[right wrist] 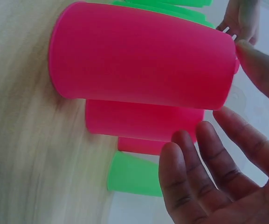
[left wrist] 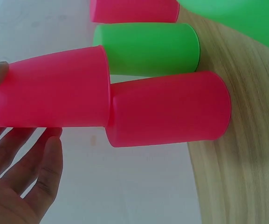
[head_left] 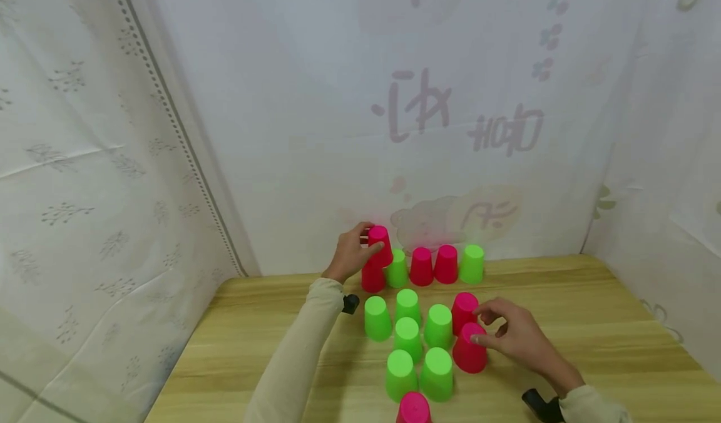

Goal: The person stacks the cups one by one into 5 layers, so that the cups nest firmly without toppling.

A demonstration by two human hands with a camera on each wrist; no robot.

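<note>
My left hand (head_left: 350,254) holds a pink-red cup (head_left: 380,248), upside down, between thumb and fingers at the back left. Its rim overlaps the base of another upturned red cup (left wrist: 171,109) standing on the table. Beside that one stands a green cup (left wrist: 148,49). At the front right, my right hand (head_left: 515,335) has its thumb and index finger at opposite sides of the upper end of an upturned red cup (right wrist: 143,56), which stands on the table. The other fingers of that hand reach past it, over a second red cup (right wrist: 143,119) behind.
Along the back edge more upturned cups stand in a row, with a red cup (head_left: 421,266) and a green cup (head_left: 472,264) among them. Several green cups (head_left: 408,340) fill the middle of the wooden table (head_left: 225,341). One red cup (head_left: 414,408) is nearest the front. Printed curtains (head_left: 315,160) surround the table.
</note>
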